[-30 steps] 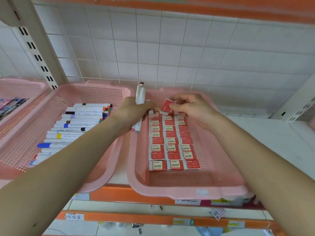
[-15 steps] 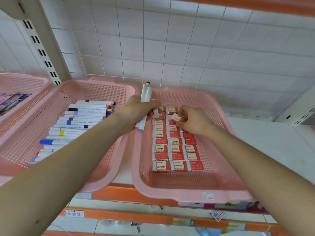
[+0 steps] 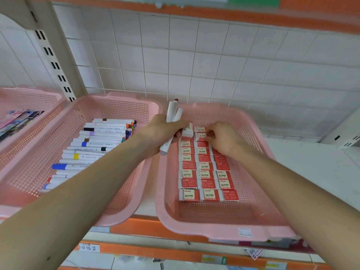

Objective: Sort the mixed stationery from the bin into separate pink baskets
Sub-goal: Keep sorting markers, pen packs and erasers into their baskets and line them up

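Note:
My left hand (image 3: 162, 133) grips two white markers (image 3: 172, 117) upright over the gap between two pink baskets, and its fingers also hold a white eraser (image 3: 188, 131). My right hand (image 3: 224, 140) is down in the right pink basket (image 3: 257, 221), its curled fingers pressing an eraser (image 3: 200, 136) into the far end of the rows. Red-and-white 2B erasers (image 3: 207, 180) lie in three neat columns there. The middle pink basket (image 3: 116, 106) holds a row of white markers (image 3: 93, 145) with coloured caps.
A third pink basket (image 3: 29, 98) at the far left holds flat printed packs. All baskets sit on a white shelf (image 3: 321, 172) with an orange front edge, against a white tiled wall. A slotted metal upright (image 3: 52, 61) rises behind the left baskets. Another shelf hangs overhead.
My right hand brought a red eraser down from above the basket and set it at the far end of the rows. My left hand stayed put with the markers.

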Tool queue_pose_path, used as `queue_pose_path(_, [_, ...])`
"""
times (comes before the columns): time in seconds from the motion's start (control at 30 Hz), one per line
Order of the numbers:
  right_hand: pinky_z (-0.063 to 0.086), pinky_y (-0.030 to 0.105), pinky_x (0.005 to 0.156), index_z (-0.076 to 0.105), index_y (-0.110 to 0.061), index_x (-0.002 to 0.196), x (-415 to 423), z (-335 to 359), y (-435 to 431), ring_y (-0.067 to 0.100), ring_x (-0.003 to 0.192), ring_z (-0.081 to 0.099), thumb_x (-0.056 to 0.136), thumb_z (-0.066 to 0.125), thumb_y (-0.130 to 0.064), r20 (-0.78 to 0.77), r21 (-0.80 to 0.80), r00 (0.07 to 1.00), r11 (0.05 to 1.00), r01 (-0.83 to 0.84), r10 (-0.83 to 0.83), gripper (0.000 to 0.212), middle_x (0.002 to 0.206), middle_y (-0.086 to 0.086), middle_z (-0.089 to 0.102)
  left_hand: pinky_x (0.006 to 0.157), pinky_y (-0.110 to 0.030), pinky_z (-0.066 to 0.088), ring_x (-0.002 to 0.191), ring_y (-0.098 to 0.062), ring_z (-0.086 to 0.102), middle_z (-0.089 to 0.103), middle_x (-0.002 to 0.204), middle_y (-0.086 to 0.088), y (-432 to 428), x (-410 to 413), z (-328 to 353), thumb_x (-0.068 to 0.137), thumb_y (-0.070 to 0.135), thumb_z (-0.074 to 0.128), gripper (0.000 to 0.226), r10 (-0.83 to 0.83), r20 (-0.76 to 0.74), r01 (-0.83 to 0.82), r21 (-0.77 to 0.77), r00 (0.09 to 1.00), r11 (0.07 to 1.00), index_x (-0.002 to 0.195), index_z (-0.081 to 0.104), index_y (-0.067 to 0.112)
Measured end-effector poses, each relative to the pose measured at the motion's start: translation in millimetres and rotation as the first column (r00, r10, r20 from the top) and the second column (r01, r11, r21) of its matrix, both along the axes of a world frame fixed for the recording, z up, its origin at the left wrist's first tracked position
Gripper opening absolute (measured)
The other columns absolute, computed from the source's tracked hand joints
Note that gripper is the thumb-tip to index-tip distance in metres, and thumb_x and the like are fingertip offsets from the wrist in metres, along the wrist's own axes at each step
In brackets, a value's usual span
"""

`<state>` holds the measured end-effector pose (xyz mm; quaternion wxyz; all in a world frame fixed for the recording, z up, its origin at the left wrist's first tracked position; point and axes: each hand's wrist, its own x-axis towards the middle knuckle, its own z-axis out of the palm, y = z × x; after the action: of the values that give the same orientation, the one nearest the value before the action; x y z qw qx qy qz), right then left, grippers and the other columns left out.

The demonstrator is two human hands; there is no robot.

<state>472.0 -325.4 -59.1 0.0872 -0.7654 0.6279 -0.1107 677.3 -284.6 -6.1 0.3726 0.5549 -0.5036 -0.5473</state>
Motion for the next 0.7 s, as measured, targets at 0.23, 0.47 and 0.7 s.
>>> queue_pose_path(0.23, [0.048, 0.020, 0.077, 0.060, -0.023, 0.131, 1, 22, 14, 0.005, 0.090, 0.061, 0.088, 0.071, -0.019, 0.309, -0.074, 0.937, 0.986, -0.149, 0.165, 0.045, 0.112, -0.013, 0.065, 0.045, -0.016, 0.044, 0.042, -0.005, 0.050, 0.056, 0.055, -0.001, -2, -4, 2, 0.090, 0.015, 0.071, 0.019, -0.040, 0.068, 0.042, -0.017, 0.997, 0.999, 0.079, 0.059, 0.007])
queue_pose_path(0.47, [0.047, 0.013, 0.080, 0.061, -0.026, 0.133, -5, 46, 32, -0.006, 0.086, 0.061, 0.085, 0.076, -0.020, 0.372, -0.064, 0.893, 0.967, -0.247, 0.253, 0.050, 0.098, -0.023, 0.063, 0.051, -0.020, 0.050, 0.050, -0.012, 0.054, 0.058, 0.060, -0.004, -7, -19, 6, 0.085, 0.016, 0.078, 0.022, -0.082, 0.068, 0.087, -0.067, 0.994, 0.994, 0.092, 0.061, 0.002])
queue_pose_path(0.7, [0.041, 0.001, 0.072, 0.058, -0.028, 0.135, -20, 48, 37, -0.013, 0.081, 0.061, 0.082, 0.078, -0.016, 0.400, -0.024, 0.878, 0.961, -0.276, 0.262, 0.058, 0.090, -0.031, 0.061, 0.069, -0.031, 0.056, 0.066, -0.019, 0.062, 0.066, 0.077, -0.014, -11, -29, 3, 0.083, 0.019, 0.080, 0.032, -0.113, 0.133, 0.122, -0.064, 0.985, 0.990, 0.099, 0.067, -0.005])
